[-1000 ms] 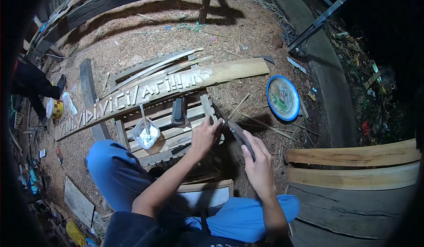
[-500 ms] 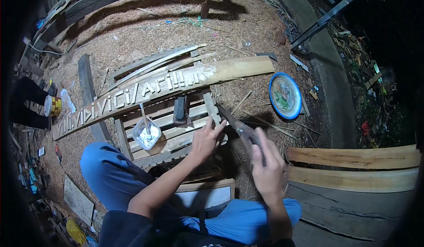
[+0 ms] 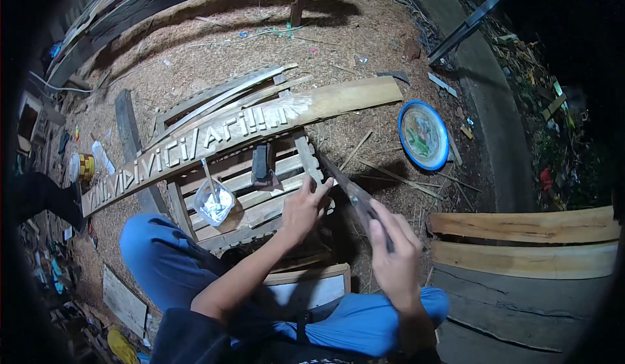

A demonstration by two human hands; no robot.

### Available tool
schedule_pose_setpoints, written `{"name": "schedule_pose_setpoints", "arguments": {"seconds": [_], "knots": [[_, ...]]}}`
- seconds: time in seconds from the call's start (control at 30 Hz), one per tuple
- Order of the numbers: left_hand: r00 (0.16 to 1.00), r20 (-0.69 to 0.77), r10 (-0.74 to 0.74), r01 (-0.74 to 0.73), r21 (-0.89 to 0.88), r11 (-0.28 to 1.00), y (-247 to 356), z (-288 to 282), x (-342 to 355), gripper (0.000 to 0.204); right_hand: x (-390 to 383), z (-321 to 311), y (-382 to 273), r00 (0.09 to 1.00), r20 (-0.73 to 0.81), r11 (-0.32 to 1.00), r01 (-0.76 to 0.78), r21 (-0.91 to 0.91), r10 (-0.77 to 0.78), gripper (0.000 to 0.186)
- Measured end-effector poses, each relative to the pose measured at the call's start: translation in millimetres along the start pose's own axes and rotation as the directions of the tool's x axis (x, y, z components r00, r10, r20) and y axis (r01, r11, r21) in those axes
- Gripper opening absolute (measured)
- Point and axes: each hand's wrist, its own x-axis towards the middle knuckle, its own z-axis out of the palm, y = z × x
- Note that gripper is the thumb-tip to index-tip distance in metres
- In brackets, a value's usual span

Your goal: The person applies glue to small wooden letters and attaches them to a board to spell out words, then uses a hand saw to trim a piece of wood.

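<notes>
My right hand [image 3: 397, 260] is closed around the handle of a dark handsaw [image 3: 355, 195], whose blade points away and to the left toward the corner of a slatted wooden pallet [image 3: 306, 156]. Beside the blade, my left hand [image 3: 301, 211] has its thumb and finger pinched together; what lies between them is too small to make out. Across the pallet lies a long board [image 3: 351, 97] bearing raised pale wooden letters. A clear tub [image 3: 215, 206] of white paste with a stick in it stands on the slats, near a dark brush-like block [image 3: 262, 163].
A blue-rimmed round tray [image 3: 424, 135] lies on the shavings-covered ground at right. Thick planks [image 3: 527, 260] sit at the lower right. Another person's dark-clothed leg [image 3: 45, 195] stands at far left, by a yellow-patterned tin [image 3: 83, 167]. A heavy beam [image 3: 189, 3] spans the back.
The view has shifted slightly. At far left the other person's leg has moved nearer. Both my hands keep nearly the same places, with the handsaw still in my right hand.
</notes>
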Motion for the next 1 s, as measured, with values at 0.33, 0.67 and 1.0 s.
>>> {"name": "schedule_pose_setpoints", "arguments": {"seconds": [0.33, 0.67, 1.0], "knots": [[0.997, -0.055, 0.06, -0.06, -0.002, 0.998, 3.3, 9.1, -1.2, 0.06, -11.3, 5.5, 8.0, 0.998, 0.006, 0.995, -0.055, -0.08, 0.056, 0.026], [0.995, -0.103, 0.001, -0.01, -0.085, 0.996, 7.3, 10.8, -0.2, 0.052, -1.8, 7.1, 15.4, 0.993, -0.105, 0.995, 0.049, -0.083, -0.058, 0.023], [0.996, -0.094, 0.001, -0.001, 0.0, 1.0, 7.9, 8.5, 0.0, 0.044, -6.7, -1.0, 16.5, 0.997, -0.076, 0.995, 0.022, -0.097, -0.03, 0.024]]}}
